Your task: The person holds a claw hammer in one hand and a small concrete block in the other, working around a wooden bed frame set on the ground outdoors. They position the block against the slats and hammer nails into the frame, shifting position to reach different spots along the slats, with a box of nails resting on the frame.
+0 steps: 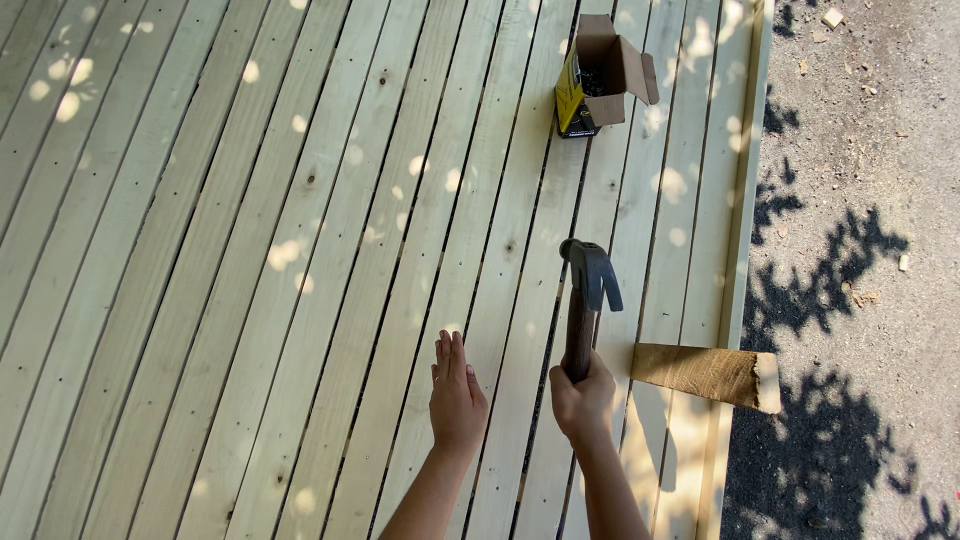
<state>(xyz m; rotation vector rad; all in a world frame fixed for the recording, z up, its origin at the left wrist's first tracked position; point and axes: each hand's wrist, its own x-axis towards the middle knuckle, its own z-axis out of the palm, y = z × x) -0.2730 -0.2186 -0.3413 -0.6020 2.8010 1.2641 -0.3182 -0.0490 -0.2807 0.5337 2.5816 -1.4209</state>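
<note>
Above pale deck boards (pixel 300 300), right hand (pixel 583 400) holds hammer (pixel 585 300) upright.

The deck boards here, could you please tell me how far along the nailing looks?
Done: the deck boards lie side by side, with rows of fastener marks. In hand: the right hand grips a claw hammer, the left hand flat and empty. Left: an open nail box and a loose wood offcut at the edge.

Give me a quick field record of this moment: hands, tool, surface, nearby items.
left hand: left hand flat, fingers straight, empty, over the deck boards
right hand: right hand gripping the hammer by its handle, head raised
box: open cardboard box on the boards ahead
offcut: wood piece at the deck's right edge
ground: gravel on the right
</note>
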